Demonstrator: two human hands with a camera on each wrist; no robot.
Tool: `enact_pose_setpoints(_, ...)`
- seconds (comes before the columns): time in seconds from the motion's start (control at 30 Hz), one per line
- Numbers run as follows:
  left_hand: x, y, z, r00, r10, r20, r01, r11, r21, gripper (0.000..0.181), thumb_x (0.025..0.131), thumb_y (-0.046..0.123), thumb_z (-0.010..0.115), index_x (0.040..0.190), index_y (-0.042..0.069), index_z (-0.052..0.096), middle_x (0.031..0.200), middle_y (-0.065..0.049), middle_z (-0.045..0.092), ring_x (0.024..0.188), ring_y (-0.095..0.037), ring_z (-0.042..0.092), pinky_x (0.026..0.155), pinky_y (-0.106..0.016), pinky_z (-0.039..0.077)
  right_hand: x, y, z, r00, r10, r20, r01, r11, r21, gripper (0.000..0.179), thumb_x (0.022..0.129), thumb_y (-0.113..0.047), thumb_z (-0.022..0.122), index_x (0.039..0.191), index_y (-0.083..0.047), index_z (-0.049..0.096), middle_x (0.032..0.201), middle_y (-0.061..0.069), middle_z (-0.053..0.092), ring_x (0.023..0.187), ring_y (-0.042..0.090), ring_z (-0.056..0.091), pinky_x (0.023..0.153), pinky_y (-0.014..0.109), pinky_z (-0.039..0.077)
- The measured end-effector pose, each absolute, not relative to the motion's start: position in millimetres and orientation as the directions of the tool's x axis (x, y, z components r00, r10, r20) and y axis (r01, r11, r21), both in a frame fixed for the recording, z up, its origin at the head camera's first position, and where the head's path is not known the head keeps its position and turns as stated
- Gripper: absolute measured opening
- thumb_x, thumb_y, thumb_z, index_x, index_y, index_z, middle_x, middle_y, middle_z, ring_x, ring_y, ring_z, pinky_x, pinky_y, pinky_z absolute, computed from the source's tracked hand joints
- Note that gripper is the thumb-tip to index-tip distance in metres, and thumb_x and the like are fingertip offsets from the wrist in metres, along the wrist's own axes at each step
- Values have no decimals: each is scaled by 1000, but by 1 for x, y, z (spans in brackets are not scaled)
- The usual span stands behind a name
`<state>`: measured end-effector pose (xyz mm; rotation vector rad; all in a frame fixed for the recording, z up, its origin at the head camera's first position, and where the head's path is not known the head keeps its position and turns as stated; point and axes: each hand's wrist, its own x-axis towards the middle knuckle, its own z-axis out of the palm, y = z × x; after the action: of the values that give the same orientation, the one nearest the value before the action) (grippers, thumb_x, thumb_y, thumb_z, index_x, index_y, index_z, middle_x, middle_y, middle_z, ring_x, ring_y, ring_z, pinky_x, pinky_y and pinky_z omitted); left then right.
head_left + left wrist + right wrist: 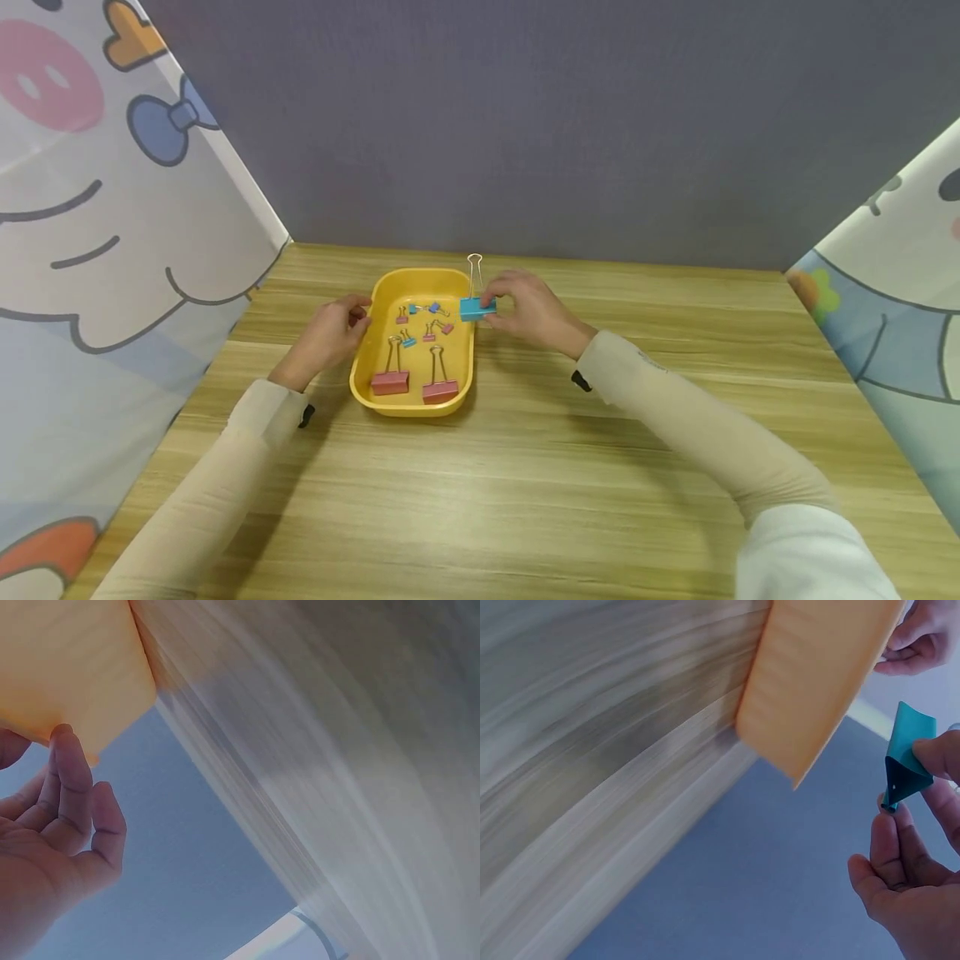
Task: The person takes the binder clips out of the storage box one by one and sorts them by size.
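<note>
My right hand point(536, 312) pinches a large blue binder clip point(472, 310) between thumb and fingers, over the right rim of a yellow tray point(412, 410). One wire handle of the clip points up, away from me. The right wrist view shows the triangular end of the clip point(906, 754), with the thumb on its side. At the tray's left rim, my left hand point(330, 333) grips the edge; its fingertips lie against the outer wall in the left wrist view. Inside the tray lie two large red binder clips point(391, 382) point(440, 392) near the front.
Several small binder clips point(429, 333), pink and blue, lie in the back and middle of the tray. The tray stands on a wooden table point(525, 475). A grey panel point(525, 133) rises behind it, and cartoon-printed sheets point(120, 225) flank both sides.
</note>
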<state>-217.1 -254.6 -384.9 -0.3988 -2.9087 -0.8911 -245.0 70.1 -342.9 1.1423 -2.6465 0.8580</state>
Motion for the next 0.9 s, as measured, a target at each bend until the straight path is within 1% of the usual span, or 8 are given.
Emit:
enact_pose_setpoints(0.23,-218,-255,-385,-961,230,152,276,798,536,33,93,3,55,124,-9,53,96,-21,62,85,-30,59,71,-41,50,-248,95,-353,-718,-587,373,-692,550,-466,12,80,-10,76,90,-11,69,95,-2,63,93,19,55,86,37,43)
enact_pose_setpoints(0.47,-218,-255,-385,-963,226,146,269,801,535,33,93,4,55,124,-9,54,95,-19,61,84,-29,59,70,-39,50,-254,110,-363,-727,-563,392,-682,531,-502,12,80,-9,76,89,-9,70,97,1,64,95,27,56,87,39,42)
enact_pose_setpoints(0.73,-217,-256,-384,-962,230,145,272,802,533,33,93,4,55,123,-9,54,95,-20,61,83,-29,59,68,-39,50,-263,118,-380,-752,-572,327,-646,543,-537,10,80,-10,76,89,-10,71,97,1,65,94,24,56,85,41,44)
enact_pose_setpoints(0.9,-218,-255,-384,-962,230,151,275,804,528,33,93,4,56,123,-8,54,94,-18,61,82,-28,58,68,-39,50,-269,120,-392,-775,-580,252,-605,565,-561,10,80,-9,76,89,-11,72,96,0,66,92,24,55,84,41,43)
